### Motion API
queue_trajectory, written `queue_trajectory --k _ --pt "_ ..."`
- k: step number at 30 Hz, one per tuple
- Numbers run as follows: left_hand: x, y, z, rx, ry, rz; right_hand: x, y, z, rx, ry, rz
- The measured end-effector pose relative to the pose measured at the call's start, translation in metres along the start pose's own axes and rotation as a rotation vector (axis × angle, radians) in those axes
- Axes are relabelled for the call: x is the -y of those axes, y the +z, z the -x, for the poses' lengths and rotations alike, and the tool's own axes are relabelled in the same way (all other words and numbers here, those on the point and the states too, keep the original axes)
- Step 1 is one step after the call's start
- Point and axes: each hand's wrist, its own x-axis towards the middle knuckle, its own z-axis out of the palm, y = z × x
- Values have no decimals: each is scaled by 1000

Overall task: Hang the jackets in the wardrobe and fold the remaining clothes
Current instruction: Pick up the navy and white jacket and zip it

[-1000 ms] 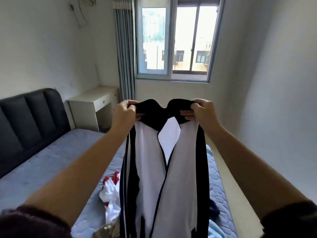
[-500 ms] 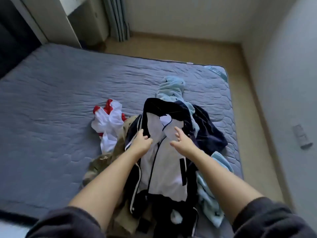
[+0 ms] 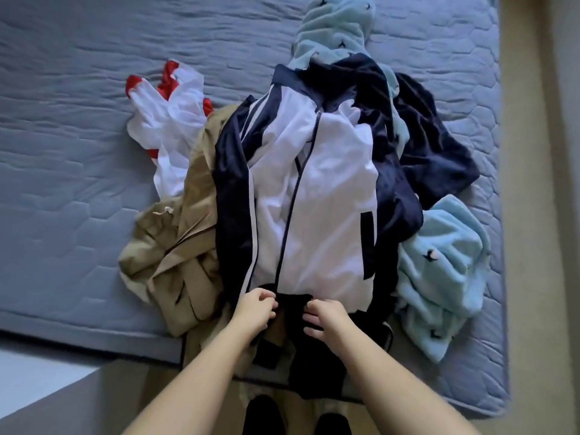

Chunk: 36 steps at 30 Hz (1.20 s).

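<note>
- The left hand (image 3: 255,309) is pinching the dark hem of the jacket (image 3: 314,199), fingers curling, at 6 o'clock.
- The right hand (image 3: 326,318) is curling alongside on that hem; can't tell whether it's gripping.
- The jacket is lying atop the clothes pile (image 3: 188,246) on the bed (image 3: 78,152), hiding its middle.

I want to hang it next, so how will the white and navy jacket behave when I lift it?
Probably floppy: the white and navy jacket lies creased and draped over the tan garment. Likely light, since the fabric looks thin. Its sheen hints it may be slippery.
</note>
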Motion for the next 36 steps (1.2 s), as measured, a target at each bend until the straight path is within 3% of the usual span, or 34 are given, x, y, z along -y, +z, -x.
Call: queue_trajectory --k 6,20,24,32,36 --pt "40 0 -17 -58 -96 124 -20 33 -33 79 47 -408" --pt "74 14 -26 -11 -77 190 -29 42 -48 -41 1 -484" --pt "76 20 -20 -17 -98 216 -42 22 -38 -107 -121 -352" --pt "51 52 -4 75 -92 339 -14 -61 5 35 -150 -758" --pt "29 83 -13 123 -80 620 0 -89 12 78 -175 -944"
